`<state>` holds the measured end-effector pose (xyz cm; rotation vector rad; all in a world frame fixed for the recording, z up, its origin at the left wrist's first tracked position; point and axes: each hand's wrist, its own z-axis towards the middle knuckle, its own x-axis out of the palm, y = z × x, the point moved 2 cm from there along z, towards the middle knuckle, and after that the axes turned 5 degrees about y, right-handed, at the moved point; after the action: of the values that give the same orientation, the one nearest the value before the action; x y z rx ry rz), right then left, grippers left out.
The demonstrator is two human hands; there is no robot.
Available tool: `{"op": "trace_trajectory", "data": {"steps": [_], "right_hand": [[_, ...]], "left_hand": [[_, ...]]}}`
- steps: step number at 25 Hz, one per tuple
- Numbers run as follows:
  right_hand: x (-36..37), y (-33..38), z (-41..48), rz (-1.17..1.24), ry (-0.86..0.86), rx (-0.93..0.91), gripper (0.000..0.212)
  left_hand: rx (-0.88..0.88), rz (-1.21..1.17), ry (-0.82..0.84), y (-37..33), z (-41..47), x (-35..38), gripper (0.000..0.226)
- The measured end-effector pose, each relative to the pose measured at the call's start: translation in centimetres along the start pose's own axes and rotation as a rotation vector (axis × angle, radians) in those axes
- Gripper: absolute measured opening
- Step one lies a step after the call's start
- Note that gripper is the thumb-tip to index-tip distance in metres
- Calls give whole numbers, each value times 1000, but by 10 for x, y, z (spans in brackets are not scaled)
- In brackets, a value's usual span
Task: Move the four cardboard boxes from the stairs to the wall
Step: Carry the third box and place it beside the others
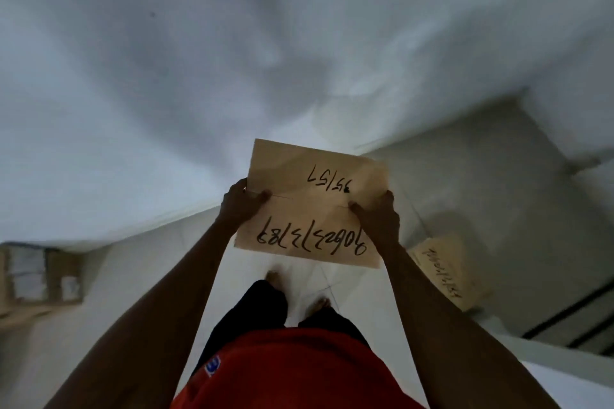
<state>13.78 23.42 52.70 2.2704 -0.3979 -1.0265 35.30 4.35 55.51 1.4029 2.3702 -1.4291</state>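
Observation:
I hold a brown cardboard box (312,202) out in front of me at about waist height, its top marked with black handwritten numbers. My left hand (241,204) grips its left edge and my right hand (377,217) grips its right edge, thumbs on top. A second cardboard box (447,269) with handwriting lies on the pale floor to the right, beside the stairs (571,325). More cardboard boxes (40,276) sit blurred at the far left, against the white wall (166,93).
The white wall fills the upper view directly ahead, meeting the pale tiled floor (149,276) just beyond my bare feet. A recessed corner (481,176) opens at the right. Dark-edged stair treads are at the lower right.

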Motion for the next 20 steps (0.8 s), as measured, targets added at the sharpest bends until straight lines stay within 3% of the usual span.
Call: {"op": "trace_trajectory", "data": {"steps": [10,15,20], "right_hand": [[288,142,-148,-291,327,-340,81],[415,171,-221,-367,411,-340,78],[544,180,-230,-421,447,-312,75]], "left_hand": [[-216,-274,-368,259,-86,-253,60],[-289,-293,-417,365,-113,-347,64],[-377,-234,-415,467,-72,-410,65]]}}
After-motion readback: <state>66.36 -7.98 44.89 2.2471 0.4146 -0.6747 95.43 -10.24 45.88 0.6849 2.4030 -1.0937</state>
